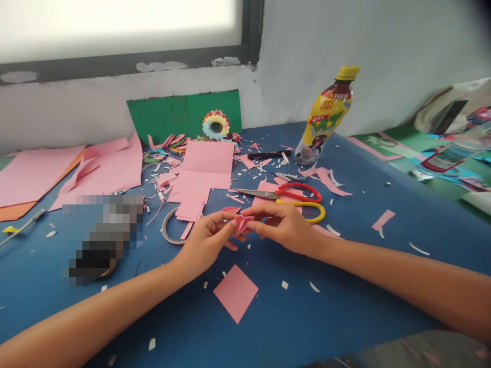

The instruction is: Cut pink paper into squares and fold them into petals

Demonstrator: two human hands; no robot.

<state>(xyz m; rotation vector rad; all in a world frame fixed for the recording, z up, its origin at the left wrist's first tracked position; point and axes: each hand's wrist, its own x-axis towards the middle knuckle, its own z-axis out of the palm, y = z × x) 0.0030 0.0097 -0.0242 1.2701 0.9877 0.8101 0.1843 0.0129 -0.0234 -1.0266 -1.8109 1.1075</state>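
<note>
Thumb and fingers of my left hand (209, 232) pinch one end of a small pink piece (242, 224), while my right hand (278, 227) grips its other end by the fingertips; both hands are occupied, holding it above the middle of the blue surface (345, 286). From my camera I count several creases in it, so I judge this one partly or wholly folded; its final shape is hidden by the fingers. Just nearer the surface's front edge lies a pink square (236, 294), cut but flat, with its folding evidently left undone. Beyond the right hand, the scissors (274, 195) rest over more pink paper, and left of them I see a roll (164, 230) lying partly behind the left hand. Farther out, toward the back edge, sheets (209, 161) overlap untidily among scraps, which tells me much cutting is done, though plenty of paper remains. Near that edge, a heap (174, 143) of what look like folded bits sits beside a many-coloured ring (208, 125) before a green board (164, 120). Large sheets (115, 163) fill the back left corner, apparently uncut, and a bottle (326, 117) stands near the back right corner.
</note>
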